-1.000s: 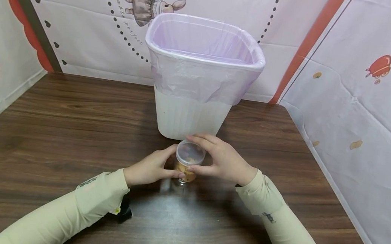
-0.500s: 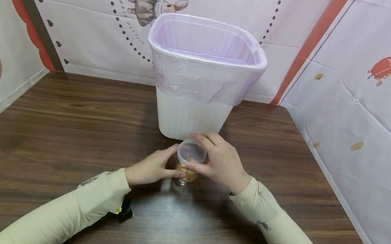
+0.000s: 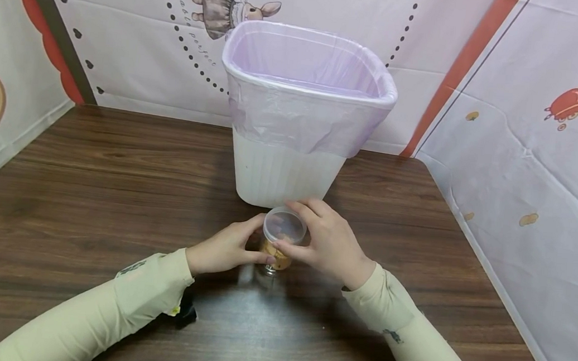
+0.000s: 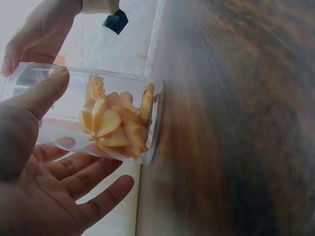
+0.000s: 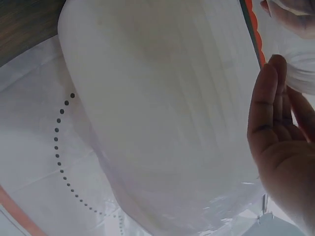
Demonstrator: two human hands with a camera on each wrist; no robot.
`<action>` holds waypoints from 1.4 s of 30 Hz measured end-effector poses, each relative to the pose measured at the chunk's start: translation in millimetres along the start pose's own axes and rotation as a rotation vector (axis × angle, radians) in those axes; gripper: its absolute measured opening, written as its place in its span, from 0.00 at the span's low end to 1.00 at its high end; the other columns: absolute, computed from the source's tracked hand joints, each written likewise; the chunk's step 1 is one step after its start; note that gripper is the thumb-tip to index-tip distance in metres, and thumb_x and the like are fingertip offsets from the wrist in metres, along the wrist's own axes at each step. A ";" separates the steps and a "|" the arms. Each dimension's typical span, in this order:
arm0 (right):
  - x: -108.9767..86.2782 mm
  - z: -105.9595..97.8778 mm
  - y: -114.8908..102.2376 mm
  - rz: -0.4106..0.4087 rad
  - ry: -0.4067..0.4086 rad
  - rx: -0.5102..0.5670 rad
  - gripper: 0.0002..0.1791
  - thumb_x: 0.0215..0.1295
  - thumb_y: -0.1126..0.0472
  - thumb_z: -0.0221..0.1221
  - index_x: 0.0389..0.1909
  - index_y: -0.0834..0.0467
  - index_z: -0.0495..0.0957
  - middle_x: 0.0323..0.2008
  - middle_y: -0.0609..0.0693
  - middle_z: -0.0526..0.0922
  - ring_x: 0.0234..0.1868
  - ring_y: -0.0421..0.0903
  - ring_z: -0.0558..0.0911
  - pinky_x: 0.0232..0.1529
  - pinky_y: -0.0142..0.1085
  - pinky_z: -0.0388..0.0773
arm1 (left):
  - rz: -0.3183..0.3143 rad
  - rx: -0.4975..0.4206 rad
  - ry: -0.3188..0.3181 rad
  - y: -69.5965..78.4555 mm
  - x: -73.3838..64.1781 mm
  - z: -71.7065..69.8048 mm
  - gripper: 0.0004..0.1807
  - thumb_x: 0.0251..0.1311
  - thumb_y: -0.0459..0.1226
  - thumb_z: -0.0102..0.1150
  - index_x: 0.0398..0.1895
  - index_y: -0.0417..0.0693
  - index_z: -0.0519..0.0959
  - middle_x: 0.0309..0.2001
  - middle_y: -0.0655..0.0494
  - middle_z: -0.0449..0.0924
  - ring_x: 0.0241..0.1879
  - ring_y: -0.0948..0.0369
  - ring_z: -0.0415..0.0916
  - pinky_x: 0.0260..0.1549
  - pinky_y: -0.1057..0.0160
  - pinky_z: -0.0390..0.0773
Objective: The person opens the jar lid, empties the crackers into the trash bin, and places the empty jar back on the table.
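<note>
A small clear plastic jar [image 3: 279, 260] stands upright on the table in front of the bin. Golden piped cookies [image 4: 115, 125] fill its lower part in the left wrist view. My left hand [image 3: 226, 249] grips the jar's side, its thumb across the near wall and its fingers behind. From the right, my right hand [image 3: 332, 242] holds the rim of the translucent round lid [image 3: 286, 225] between thumb and fingers. The lid sits on top of the jar. In the right wrist view only its edge and part of the hand show.
A white trash bin [image 3: 284, 172] lined with a thin purple bag [image 3: 303, 117] stands right behind the jar. Printed cloth [image 3: 520, 180] walls the dark wood table [image 3: 117, 191] on the left, back and right. A small black object [image 3: 187, 314] shows beneath the left sleeve.
My right hand's thumb has shifted left along the lid's rim and its wrist has turned slightly. The left hand keeps its grip on the jar. The whole view has drifted a little.
</note>
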State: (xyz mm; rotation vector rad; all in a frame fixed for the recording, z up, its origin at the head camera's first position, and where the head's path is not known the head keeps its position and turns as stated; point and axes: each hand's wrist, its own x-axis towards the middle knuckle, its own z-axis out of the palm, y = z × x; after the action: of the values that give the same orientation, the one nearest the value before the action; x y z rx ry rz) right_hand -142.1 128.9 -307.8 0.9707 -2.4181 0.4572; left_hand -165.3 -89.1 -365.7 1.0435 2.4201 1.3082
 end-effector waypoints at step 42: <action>-0.8 -2.8 -1.8 0.049 -0.015 -0.096 0.38 0.40 0.36 0.72 0.45 0.59 0.79 0.38 0.50 0.80 0.41 0.46 0.79 0.38 0.37 0.79 | 0.000 0.015 0.010 4.8 -0.5 -0.5 0.40 0.54 0.46 0.69 0.68 0.54 0.61 0.60 0.59 0.76 0.60 0.60 0.73 0.59 0.52 0.72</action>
State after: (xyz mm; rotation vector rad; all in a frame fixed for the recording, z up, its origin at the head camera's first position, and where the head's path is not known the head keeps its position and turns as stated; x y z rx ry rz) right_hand -139.4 129.3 -305.7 0.8783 -2.4581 0.3483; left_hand -162.8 -88.0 -361.6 1.0436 2.4414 1.3003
